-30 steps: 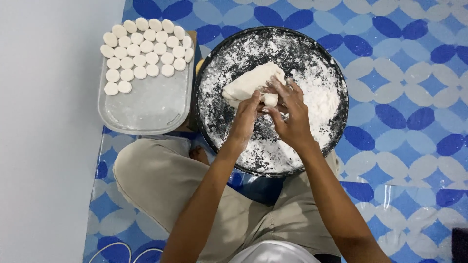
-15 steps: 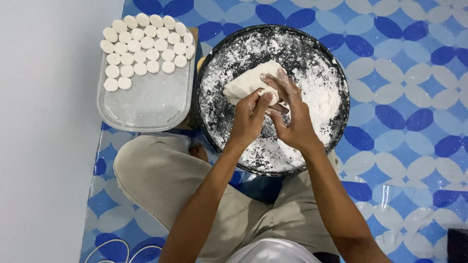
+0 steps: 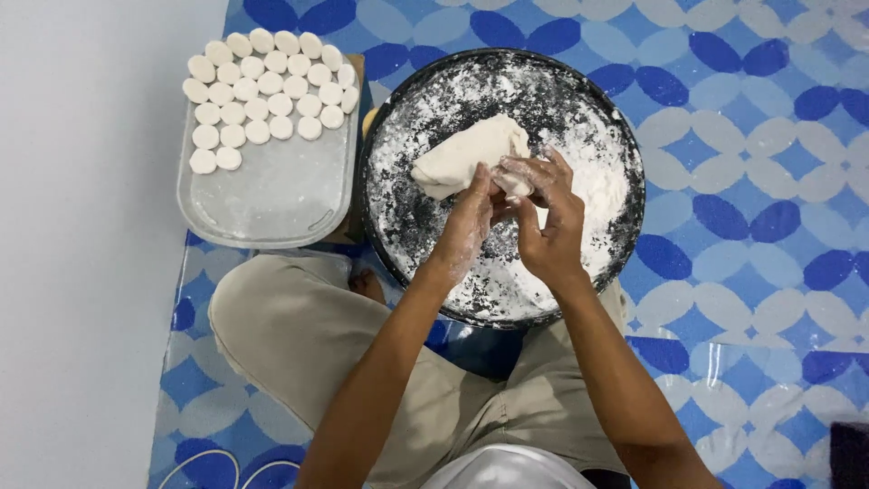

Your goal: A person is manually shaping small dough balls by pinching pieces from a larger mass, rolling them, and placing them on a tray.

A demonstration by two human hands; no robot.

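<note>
Two hands work over the floured black round tray (image 3: pixel 625 154); we note the dough slab (image 3: pixel 466 156) lying in it, long axis running lower-left to upper-right; left hand (image 3: pixel 471 222) and right hand (image 3: pixel 548 222) pinch closed on a small dough piece (image 3: pixel 512 181) at the slab's right end; beside, a clear tray (image 3: pixel 272 195) holds rows of dough discs (image 3: pixel 267 86).

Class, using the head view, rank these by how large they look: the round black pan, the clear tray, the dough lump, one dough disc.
1. pan
2. tray
3. dough lump
4. dough disc
</note>
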